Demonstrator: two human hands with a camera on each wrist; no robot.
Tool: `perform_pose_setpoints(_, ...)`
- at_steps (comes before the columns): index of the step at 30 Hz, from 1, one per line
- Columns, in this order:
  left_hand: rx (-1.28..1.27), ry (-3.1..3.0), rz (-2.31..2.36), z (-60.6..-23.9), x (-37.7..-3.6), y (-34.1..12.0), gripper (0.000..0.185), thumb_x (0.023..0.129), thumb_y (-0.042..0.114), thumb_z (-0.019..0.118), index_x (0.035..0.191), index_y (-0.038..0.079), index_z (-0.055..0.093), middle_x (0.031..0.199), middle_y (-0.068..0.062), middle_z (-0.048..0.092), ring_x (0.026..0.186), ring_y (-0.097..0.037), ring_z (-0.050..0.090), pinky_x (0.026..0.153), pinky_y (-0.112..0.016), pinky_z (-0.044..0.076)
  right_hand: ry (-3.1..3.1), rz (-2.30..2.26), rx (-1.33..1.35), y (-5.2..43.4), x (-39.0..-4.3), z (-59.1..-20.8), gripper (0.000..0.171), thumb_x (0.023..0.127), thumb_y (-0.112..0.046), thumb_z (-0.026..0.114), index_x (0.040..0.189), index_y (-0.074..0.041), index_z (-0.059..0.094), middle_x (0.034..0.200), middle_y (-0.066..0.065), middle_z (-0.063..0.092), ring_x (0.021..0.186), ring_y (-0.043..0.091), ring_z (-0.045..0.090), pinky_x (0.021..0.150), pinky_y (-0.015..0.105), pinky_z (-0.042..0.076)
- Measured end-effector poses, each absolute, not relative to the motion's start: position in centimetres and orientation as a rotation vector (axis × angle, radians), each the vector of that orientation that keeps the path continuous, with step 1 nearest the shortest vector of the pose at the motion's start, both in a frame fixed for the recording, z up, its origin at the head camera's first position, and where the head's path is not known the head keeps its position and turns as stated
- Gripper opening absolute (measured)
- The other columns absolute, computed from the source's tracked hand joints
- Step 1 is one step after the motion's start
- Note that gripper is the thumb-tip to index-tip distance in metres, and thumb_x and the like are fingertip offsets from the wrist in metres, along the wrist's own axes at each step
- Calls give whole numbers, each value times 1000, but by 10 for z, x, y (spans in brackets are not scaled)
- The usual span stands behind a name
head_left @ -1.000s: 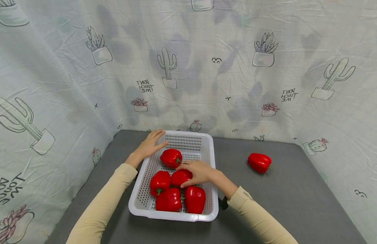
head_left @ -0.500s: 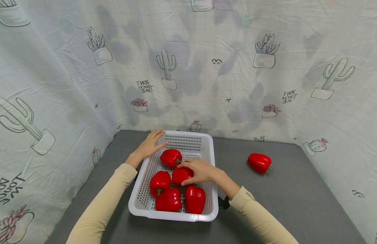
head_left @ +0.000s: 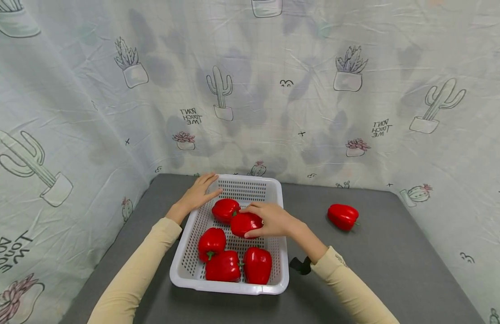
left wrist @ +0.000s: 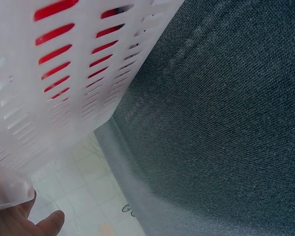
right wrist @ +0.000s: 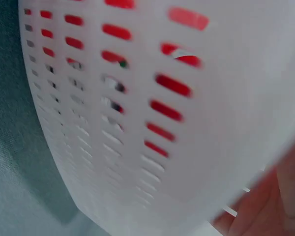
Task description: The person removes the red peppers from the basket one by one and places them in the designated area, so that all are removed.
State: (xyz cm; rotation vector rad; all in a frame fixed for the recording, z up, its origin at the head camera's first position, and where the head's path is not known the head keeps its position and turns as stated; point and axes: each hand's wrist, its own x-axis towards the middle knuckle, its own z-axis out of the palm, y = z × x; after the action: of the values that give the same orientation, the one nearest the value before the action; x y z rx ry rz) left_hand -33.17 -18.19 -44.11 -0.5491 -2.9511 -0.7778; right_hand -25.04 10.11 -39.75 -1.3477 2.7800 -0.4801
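Red and glossy, the bell pepper (head_left: 245, 224) in the right hand (head_left: 274, 219) sits raised above the floor of the white slotted basket (head_left: 278, 191), over its middle, just right of another pepper (head_left: 224, 209) that lies toward the basket's far end. The right hand comes at it from the basket's right side, fingers curled over the top and thumb tucked under the near face, so the pepper lies to the left of the palm with its length running roughly across the basket. Three more peppers (head_left: 223, 266) crowd the basket's near end, directly below the lifted one. The left hand (head_left: 198, 193) rests on the basket's far left rim, fingers straight and relaxed, gripping nothing; it is farther from the held pepper than the right hand. A sixth pepper (head_left: 343, 216) lies on its side on the grey cloth (head_left: 379, 270), well to the right of the basket. Both wrist views show little beyond slotted white plastic with red showing through.
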Motion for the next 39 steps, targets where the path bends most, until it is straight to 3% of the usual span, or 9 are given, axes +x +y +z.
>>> perform_pose_setpoints(16, -554, -2953, -756, -441, -331, -181, 70, 91, 47, 52, 147, 13, 29, 154, -10, 20, 141, -34, 12, 107, -62, 19, 2939, -619, -1235, 133, -255, -371, 61, 76, -53, 68, 130, -27, 53, 121, -6, 55, 96, 9, 56, 74, 24, 52)
perform_pose_setpoints(24, -558, -2939, -753, -441, -332, -181, 70, 90, 47, 52, 146, 12, 30, 153, -12, 21, 140, -35, 13, 107, -62, 18, 3035, -671, -1076, 154, -256, -362, 64, 75, -55, 69, 131, -31, 51, 126, -2, 54, 100, 16, 55, 75, 32, 54)
perform_pose_setpoints(39, -539, -2945, -774, -443, -332, -181, 71, 90, 49, 52, 146, 13, 30, 153, -11, 21, 140, -34, 13, 107, -62, 19, 3158, -758, -895, 195, -259, -368, 68, 73, -51, 73, 133, -27, 50, 127, 0, 53, 104, 21, 55, 78, 42, 54)
